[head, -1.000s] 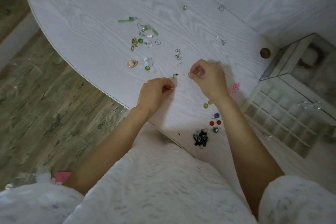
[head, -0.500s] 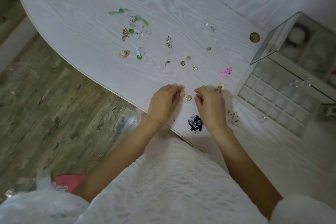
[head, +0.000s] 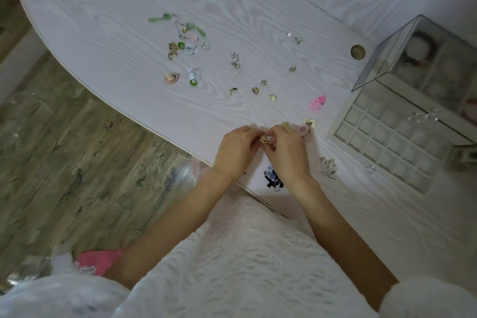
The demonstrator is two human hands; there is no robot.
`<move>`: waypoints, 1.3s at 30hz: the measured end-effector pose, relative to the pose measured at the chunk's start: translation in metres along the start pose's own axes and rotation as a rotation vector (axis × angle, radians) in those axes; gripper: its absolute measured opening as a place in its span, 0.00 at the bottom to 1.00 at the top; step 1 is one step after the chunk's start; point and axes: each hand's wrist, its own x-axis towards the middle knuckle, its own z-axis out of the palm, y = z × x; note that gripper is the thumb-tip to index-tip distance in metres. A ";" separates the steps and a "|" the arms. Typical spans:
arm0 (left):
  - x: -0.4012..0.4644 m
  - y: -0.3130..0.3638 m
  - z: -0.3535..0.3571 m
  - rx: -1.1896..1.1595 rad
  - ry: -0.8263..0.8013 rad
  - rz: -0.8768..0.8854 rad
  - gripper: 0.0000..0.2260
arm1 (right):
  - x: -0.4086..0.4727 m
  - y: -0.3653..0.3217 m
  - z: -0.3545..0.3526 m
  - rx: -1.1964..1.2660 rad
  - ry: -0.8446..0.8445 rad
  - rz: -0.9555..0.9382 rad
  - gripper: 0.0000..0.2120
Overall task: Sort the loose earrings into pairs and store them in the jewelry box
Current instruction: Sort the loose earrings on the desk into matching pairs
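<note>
- The jewelry box (head: 402,147) sat at the table's (head: 108,41) right edge, lid raised; its far side was cut off, and what lay in the grid cells was too blurred to tell.
- A dark earring cluster (head: 273,179) was half hidden behind the right wrist.
- The left hand (head: 236,151) and right hand (head: 286,153) met fingertip to fingertip near the table's near edge, both pinching a small pale earring (head: 265,140) with a gold part; its shape was hard to make out.
- Loose earrings lay scattered farther up the table, among them a pink flower (head: 317,103) near the box and a green cluster (head: 189,33) well apart.
</note>
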 end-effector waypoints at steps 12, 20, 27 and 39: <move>0.020 -0.034 -0.066 0.038 -0.166 0.075 0.09 | 0.028 -0.015 -0.056 -0.053 -0.022 -0.041 0.11; 0.074 -0.057 -0.072 0.013 0.153 -0.091 0.12 | 0.135 -0.038 -0.037 0.037 -0.033 -0.197 0.14; 0.146 -0.052 -0.067 0.065 0.100 -0.117 0.14 | 0.152 -0.023 -0.045 -0.009 -0.120 -0.104 0.19; 0.167 -0.055 -0.076 0.103 0.018 -0.062 0.06 | 0.147 -0.009 -0.026 0.002 0.111 -0.113 0.05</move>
